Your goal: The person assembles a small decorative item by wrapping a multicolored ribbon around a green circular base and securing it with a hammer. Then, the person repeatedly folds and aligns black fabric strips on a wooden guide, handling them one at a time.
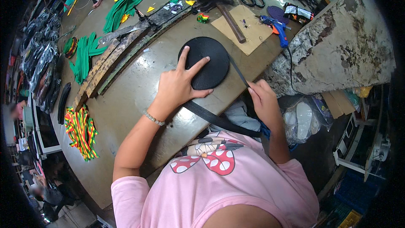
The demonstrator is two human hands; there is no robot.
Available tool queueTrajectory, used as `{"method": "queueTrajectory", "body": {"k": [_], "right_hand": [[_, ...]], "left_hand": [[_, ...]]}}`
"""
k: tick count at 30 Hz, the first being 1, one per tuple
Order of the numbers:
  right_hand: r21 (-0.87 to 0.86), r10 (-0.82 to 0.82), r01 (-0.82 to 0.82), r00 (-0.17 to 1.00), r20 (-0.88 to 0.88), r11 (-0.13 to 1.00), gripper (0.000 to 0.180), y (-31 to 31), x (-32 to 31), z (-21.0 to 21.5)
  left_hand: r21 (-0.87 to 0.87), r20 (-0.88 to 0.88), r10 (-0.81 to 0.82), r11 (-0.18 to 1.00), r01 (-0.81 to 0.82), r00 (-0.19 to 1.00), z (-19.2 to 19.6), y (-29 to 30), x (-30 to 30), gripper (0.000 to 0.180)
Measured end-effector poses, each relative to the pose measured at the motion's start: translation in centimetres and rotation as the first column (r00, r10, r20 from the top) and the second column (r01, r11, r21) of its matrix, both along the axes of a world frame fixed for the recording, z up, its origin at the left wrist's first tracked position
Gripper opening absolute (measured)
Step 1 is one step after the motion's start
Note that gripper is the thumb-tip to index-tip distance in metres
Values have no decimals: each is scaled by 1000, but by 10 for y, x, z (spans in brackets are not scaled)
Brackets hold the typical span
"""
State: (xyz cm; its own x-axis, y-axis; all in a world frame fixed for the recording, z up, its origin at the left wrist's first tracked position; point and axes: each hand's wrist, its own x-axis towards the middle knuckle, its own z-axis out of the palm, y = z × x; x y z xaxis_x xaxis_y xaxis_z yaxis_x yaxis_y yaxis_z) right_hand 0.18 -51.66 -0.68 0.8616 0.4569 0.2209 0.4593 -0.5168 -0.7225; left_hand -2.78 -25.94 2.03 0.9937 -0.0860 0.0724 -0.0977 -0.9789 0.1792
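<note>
In the head view, a black webbing roll (215,69) lies flat on the tabletop (116,124), by its near edge. The left hand (177,83) is spread over it, fingers splayed across the coil and thumb at its rim. The right hand (263,99), just beyond that edge, pinches a narrow-looking strand (238,71) running from the roll's right side. Most of the webbing appears coiled, with the strand left outside — whether it is going on or coming off cannot be told. A loose black band (219,121) emerges near the left wrist and crosses the near edge; its link to the roll is unclear.

The roll is a matte, tightly layered disc; the band looks woven and flexible. The tabletop is smooth and glossy — unlike the rough, worn wooden beams (122,50) toward its far-left side.
</note>
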Motion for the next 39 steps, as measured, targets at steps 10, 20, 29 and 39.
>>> {"method": "queueTrajectory", "body": {"k": [10,20,29,39], "right_hand": [[-629,-235,-169,830,-506,758,22,-131,-50,-68],[-128,-86,141,927,364,982,28,-1,13,16],[-58,-131,134,990,52,989,14,2,1,-10],[229,89,-126,982,167,965,16,57,37,20]], "left_hand": [[-31,35,177,984,-176,984,16,28,2,55],[-261,254,52,965,17,966,12,-28,-42,25],[-212,217,-31,974,78,976,-1,-36,-35,34],[-182,300,220,968,-170,928,9,6,-41,56]]}}
